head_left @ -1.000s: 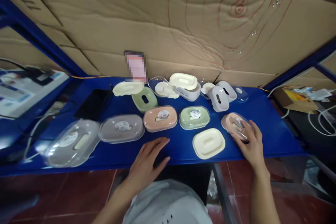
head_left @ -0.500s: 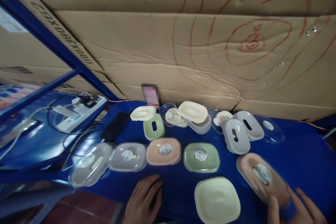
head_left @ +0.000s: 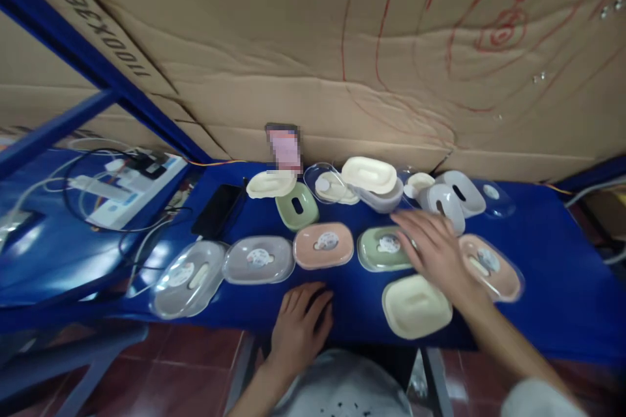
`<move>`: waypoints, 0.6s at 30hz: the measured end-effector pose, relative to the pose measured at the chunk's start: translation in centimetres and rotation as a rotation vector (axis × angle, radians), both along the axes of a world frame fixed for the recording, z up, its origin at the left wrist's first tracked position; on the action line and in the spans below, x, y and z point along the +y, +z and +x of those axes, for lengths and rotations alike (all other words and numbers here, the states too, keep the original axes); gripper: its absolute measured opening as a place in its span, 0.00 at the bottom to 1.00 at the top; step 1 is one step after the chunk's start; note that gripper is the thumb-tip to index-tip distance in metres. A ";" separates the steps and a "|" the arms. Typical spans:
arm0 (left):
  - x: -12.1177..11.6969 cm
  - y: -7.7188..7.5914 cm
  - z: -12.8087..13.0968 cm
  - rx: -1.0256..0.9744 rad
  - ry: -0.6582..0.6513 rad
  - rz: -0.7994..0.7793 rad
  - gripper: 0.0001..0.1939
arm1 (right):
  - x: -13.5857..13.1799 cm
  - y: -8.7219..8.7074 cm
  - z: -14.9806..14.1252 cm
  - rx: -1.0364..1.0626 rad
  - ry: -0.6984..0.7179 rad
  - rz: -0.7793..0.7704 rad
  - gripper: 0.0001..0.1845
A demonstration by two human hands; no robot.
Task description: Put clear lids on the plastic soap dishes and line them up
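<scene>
My right hand (head_left: 430, 247) is stretched over the right end of a green lidded box (head_left: 379, 254), its fingers extended and nothing in them; whether it touches the box I cannot tell. Just below it sits a cream oval tray-like piece (head_left: 415, 309). To its right lies a pink lidded box (head_left: 496, 273), set at a slant. My left hand (head_left: 300, 322) rests on the blue tabletop near the front edge, fingers loosely bent and apart, holding nothing. Beyond it are a second pink lidded box (head_left: 306, 254) and a grey lidded box (head_left: 244, 267).
Another grey box (head_left: 171, 290) stands at the left. Behind are a green slotted cover (head_left: 298, 208), cream pieces (head_left: 366, 172), white slotted covers (head_left: 462, 189) and clear lids (head_left: 501, 202). A phone (head_left: 286, 150) leans on cardboard; a dark phone (head_left: 218, 208) and power strip (head_left: 139, 189) lie left.
My right hand has left the slanted pink box and moved left to above the green lidded box. My left hand stays on the tabletop. The view has shifted.
</scene>
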State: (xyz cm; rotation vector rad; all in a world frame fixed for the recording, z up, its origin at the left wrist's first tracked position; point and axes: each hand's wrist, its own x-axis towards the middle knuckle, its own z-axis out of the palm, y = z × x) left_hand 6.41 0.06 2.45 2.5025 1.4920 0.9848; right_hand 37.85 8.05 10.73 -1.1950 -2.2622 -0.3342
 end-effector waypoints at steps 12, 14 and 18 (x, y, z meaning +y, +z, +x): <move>-1.1 0.3 10.4 0.096 -0.629 -0.115 0.24 | 11.7 1.7 -5.3 -0.267 -0.189 -0.281 0.21; -0.9 -0.4 10.4 0.084 -0.617 -0.139 0.20 | 10.9 2.0 -4.3 -0.182 -0.169 -0.272 0.21; -0.7 -0.9 8.6 0.031 -0.602 -0.168 0.15 | 6.8 2.5 -1.5 -0.014 -0.160 -0.195 0.18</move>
